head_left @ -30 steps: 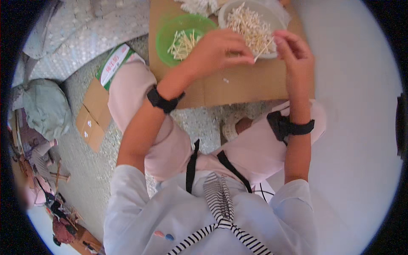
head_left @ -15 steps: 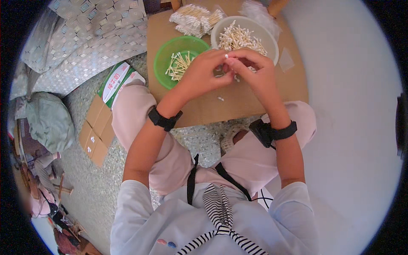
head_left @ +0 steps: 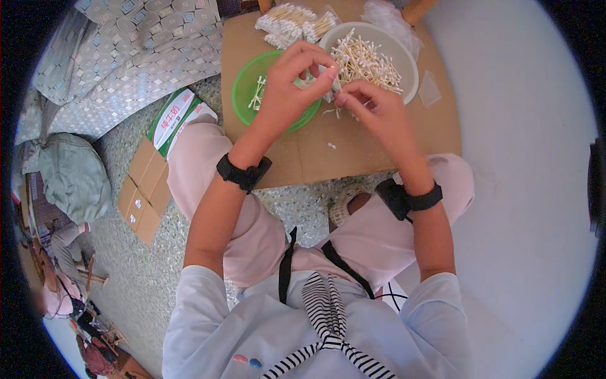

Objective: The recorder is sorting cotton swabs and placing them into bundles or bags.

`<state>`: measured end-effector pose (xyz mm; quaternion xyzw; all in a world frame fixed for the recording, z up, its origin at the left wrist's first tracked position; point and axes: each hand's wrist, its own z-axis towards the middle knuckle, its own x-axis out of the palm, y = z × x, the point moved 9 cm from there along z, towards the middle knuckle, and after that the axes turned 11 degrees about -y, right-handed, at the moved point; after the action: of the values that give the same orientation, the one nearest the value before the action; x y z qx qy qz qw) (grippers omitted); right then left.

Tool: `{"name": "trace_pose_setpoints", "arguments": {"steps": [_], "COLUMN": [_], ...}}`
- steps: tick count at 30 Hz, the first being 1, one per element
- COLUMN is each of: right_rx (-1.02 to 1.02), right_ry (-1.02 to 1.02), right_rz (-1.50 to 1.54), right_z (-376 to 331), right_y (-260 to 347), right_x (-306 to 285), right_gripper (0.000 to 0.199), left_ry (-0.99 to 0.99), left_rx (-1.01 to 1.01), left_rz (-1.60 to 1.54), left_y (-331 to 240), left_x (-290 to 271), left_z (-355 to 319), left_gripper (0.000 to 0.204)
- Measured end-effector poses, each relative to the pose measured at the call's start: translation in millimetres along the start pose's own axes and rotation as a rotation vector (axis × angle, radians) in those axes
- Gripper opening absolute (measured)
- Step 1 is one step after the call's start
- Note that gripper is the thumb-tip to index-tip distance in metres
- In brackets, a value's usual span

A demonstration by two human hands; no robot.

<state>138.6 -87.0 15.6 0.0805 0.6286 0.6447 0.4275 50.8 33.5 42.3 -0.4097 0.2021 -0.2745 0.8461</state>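
Observation:
Above the cardboard tabletop (head_left: 372,148), my left hand (head_left: 291,82) pinches the white tip of what looks like a cotton swab (head_left: 336,81) between thumb and forefinger. Its other end runs down to my right hand (head_left: 374,112), whose thumb and fingertips are also closed on it. A green bowl (head_left: 238,95) with some swabs lies partly hidden under my left hand. Just beyond my right hand, a whitish bowl (head_left: 413,79) is heaped with loose cotton swabs (head_left: 366,60). White bits (head_left: 332,146) lie on the cardboard nearer me.
Bundles of cotton swabs (head_left: 287,24) and clear plastic bags (head_left: 394,25) sit at the far edge. A small clear plastic piece (head_left: 430,90) lies right of the whitish bowl. Flattened cartons (head_left: 146,189) rest on the floor at left, near a grey-green bag (head_left: 72,177). A wall stands at right.
My hands have drawn apart: the left moved up and left, the right slightly down and right. More of the whitish bowl's swabs show, and fewer in the green bowl.

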Motion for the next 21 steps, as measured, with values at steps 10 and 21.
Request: {"name": "trace_pose_setpoints", "arguments": {"steps": [10, 21], "right_rx": [0.065, 0.073], "right_ry": [-0.083, -0.268], "right_rz": [0.105, 0.443], "right_z": [5, 4], "right_y": [-8, 8], "right_x": [1, -21], "right_gripper": [0.021, 0.019], "left_ry": [0.020, -0.016], "left_rx": [0.021, 0.003], "left_rz": [0.013, -0.015], "left_y": [-5, -12], "left_x": [1, -6], "left_z": [3, 4], "left_gripper": [0.011, 0.010]}}
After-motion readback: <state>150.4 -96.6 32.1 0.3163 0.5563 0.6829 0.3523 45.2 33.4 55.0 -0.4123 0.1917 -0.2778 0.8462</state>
